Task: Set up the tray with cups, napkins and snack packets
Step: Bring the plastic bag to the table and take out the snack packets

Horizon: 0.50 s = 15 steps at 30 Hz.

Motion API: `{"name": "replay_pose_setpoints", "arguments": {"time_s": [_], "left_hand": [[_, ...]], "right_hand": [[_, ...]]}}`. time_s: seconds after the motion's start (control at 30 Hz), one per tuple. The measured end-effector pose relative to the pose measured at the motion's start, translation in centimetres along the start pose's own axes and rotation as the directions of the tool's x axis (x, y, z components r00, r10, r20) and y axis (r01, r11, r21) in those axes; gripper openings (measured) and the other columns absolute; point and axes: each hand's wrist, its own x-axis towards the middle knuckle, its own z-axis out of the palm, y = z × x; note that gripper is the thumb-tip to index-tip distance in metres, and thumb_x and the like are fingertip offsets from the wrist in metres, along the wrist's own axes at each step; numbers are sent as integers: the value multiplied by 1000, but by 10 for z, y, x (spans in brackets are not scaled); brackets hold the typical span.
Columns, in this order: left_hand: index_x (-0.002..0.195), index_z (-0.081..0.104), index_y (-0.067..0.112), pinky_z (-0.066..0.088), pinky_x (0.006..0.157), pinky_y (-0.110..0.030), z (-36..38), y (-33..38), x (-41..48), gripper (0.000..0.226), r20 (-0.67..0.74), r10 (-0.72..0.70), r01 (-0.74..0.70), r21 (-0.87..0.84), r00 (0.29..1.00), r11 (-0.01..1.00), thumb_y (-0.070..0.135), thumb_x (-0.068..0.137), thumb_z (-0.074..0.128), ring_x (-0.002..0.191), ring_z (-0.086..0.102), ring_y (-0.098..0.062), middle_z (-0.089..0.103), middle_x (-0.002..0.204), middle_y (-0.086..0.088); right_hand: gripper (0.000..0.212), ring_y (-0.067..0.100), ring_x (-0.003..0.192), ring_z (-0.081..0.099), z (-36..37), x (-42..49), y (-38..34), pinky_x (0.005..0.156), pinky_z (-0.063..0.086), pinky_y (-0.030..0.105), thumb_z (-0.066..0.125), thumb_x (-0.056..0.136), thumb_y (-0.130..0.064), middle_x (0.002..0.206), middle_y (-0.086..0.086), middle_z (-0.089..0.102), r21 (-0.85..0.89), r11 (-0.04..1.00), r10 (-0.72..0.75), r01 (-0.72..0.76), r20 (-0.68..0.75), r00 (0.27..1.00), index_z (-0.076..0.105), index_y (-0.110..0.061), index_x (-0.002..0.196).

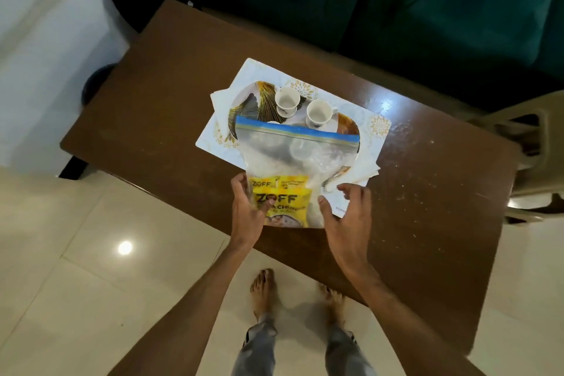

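One brown table (pixel 152 131) carries a patterned tray (pixel 244 107). A clear zip bag (pixel 290 156) of snack packets (pixel 283 201) covers its 6 o'clock half. The left hand (pixel 247 207) grips the bag's 9 o'clock edge; the right hand (pixel 345 210), fingers loose, touches its 3 o'clock edge. Two cups (pixel 287 99) stand on the tray at 12 o'clock.

A brown wooden table (pixel 152 119) lies under the fingers (pixel 240 182), a green sofa (pixel 427 9) beyond, glossy cream floor tiles (pixel 91 268) behind.

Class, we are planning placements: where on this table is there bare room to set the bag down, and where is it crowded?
Free: the bare table left of the tray, and the wide stretch right of it toward the chair. Crowded: the tray, with cups, the zip bag, left hand and right hand.
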Motion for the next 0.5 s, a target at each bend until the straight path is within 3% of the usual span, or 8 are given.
{"name": "replay_pose_setpoints", "arguments": {"time_s": [0.03, 0.1, 0.2, 0.3, 0.43, 0.5], "left_hand": [[135, 32, 15, 57, 93, -47, -2, 2, -2, 82, 13, 33, -33, -5, 999, 999, 39, 75, 83, 105, 68, -6, 66, 114, 10], [133, 33, 15, 59, 82, -30, -7, 4, -5, 94, 35, 86, -85, -14, 996, 996, 68, 69, 76, 100, 68, 3, 66, 112, 21], [132, 34, 22, 56, 75, -14, -12, 5, -9, 86, 63, 104, -103, -14, 993, 995, 72, 71, 69, 102, 69, 5, 65, 115, 32], [134, 35, 23, 59, 80, -19, -14, 5, -12, 87, 51, 109, -109, -4, 993, 994, 71, 68, 66, 106, 68, 3, 66, 117, 28], [136, 38, 16, 60, 85, -30, -14, 11, -16, 88, -1, 103, -103, 35, 995, 994, 61, 65, 64, 107, 66, 4, 62, 124, 17], [136, 41, 12, 55, 84, -16, -11, 20, -24, 80, -90, 103, -97, 72, 991, 993, 53, 71, 67, 108, 60, 13, 61, 125, 8]], "right_hand": [[40, 17, 117, 52, -4, 5, -11, 92, 53, 38, 64, 92, -45, 126, -1, 51, -54, 994, -104, 100, -81, 991, 54, -22, 122], [36, 20, 122, 50, -9, 26, -35, 99, 47, 34, 63, 96, -36, 129, 4, 52, -126, 945, -314, 302, -93, 945, 55, -18, 125], [45, 29, 135, 43, -12, 71, -67, 114, 32, 39, 59, 99, -29, 142, 11, 50, -310, 820, -464, 481, 130, 876, 50, -11, 139], [46, 30, 131, 49, -11, 104, -84, 120, 22, 47, 51, 102, -32, 136, 9, 57, -483, 690, -375, 539, 399, 837, 48, -13, 143], [25, 28, 110, 62, -19, 109, -91, 101, 43, 49, 57, 98, -19, 116, 5, 70, -337, 858, -211, 388, 457, 864, 67, -17, 121], [18, 25, 100, 63, -29, 99, -90, 90, 51, 48, 63, 93, -14, 101, 1, 69, -235, 920, -191, 315, 432, 881, 71, -16, 109]]}}
